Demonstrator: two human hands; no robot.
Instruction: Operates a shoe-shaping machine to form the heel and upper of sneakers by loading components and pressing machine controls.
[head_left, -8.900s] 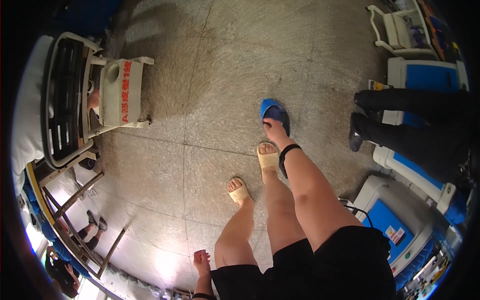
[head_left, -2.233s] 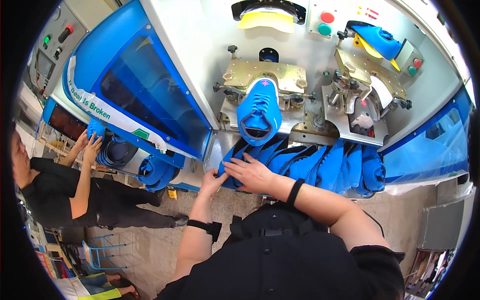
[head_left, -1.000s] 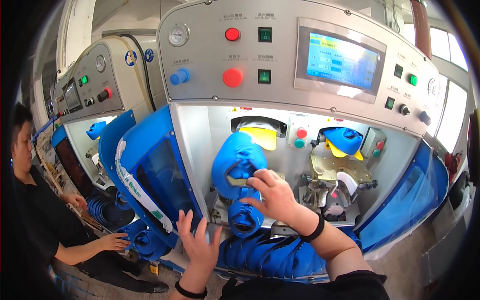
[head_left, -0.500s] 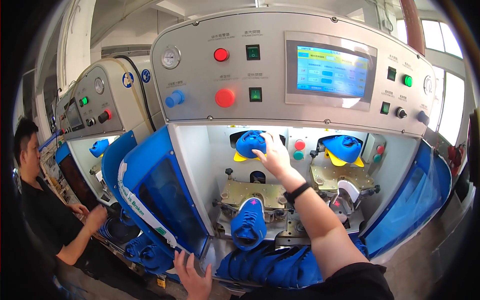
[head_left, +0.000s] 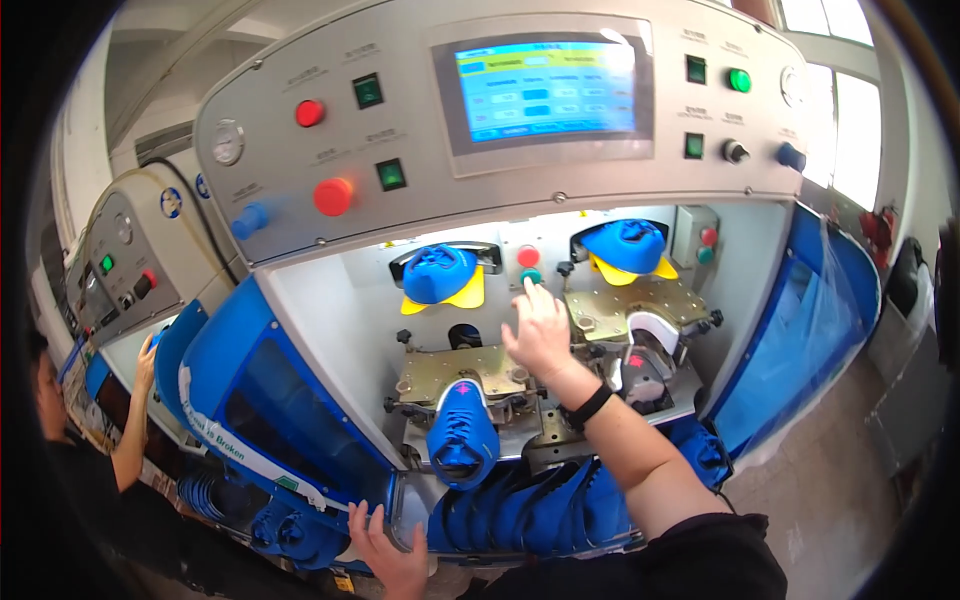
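Fingertips of the right grip meet or nearly meet a green button; its fingers are loosely spread, holding nothing, and whether the button is pressed cannot be told. A red button sits just above. The left grip, fingers parted and half curled, has hold of nothing, near the blue door. Left of the right grip, one upper sits over a yellow form; a second upper is to its upper right; a third upper lies lower left, at a brass clamp. A row of uppers lies right of the left grip. The uppers look light, soft and unlikely to break, best pinched at the collar; the button looks stiff, wanting one fingertip on its face.
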